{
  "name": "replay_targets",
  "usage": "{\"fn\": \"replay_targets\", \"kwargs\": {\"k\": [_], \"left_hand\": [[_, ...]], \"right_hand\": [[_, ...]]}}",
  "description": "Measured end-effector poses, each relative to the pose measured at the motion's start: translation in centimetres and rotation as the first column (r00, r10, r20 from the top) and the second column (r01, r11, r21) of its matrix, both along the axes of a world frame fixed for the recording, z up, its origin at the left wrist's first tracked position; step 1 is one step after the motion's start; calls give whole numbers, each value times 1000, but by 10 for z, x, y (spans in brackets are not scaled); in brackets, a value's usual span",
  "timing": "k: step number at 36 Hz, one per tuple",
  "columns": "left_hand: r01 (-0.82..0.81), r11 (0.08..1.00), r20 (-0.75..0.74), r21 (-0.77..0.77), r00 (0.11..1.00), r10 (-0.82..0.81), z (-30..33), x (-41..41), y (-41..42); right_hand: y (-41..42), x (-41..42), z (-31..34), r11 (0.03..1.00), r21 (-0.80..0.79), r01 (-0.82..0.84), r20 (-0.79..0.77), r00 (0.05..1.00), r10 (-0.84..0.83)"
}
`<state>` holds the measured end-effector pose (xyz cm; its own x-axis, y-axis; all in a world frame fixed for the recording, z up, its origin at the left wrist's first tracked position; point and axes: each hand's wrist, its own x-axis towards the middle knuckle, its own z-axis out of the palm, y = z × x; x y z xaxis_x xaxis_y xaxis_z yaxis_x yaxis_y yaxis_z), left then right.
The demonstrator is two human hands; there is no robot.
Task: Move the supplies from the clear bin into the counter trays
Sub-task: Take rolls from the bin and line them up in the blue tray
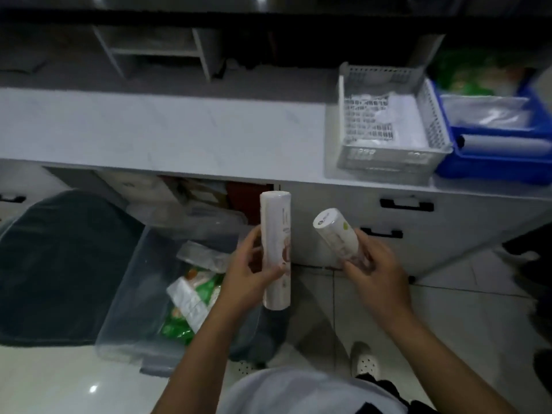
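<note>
My left hand [251,273] grips a long white wrapped roll [275,234], held upright in front of the counter. My right hand [373,270] grips a second white roll [334,231], tilted with its round end toward me. Both rolls are in the air, above the floor and below the counter edge. The clear bin [125,309] stands on the floor at lower left, with green and white packets [191,297] and a clear bag inside. On the counter at right sit a grey mesh tray [388,158] holding white bags and a blue tray [490,168] holding a white roll and plastic packs.
The grey counter top [164,132] stretches left of the trays. Below it are an open cabinet with stored boxes and drawers with black handles [406,204]. A dark green cloth-covered object [59,264] lies left of the bin. My shoes show on the tiled floor.
</note>
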<state>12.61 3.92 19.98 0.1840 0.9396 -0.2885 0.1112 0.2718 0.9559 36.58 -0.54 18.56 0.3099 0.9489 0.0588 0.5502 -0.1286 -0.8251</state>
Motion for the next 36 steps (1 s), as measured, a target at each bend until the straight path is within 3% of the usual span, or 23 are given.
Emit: {"fn": "replay_targets", "kwargs": {"k": [9, 16, 23, 29, 36], "left_hand": [[138, 979, 270, -148, 958, -95, 10, 160, -7], [176, 975, 301, -132, 945, -130, 17, 265, -12], [266, 958, 251, -107, 940, -233, 22, 304, -8], [276, 948, 367, -159, 908, -203, 27, 328, 31], [278, 953, 390, -118, 896, -213, 34, 370, 108]], "right_hand": [[-75, 162, -6, 994, -67, 87, -102, 990, -94], [-102, 280, -8, 986, -43, 159, -62, 985, -162], [-79, 331, -2, 979, 22, 201, -54, 978, -199], [-42, 352, 23, 993, 6, 118, 47, 992, -118], [20, 394, 52, 996, 41, 82, 242, 966, -90]]}}
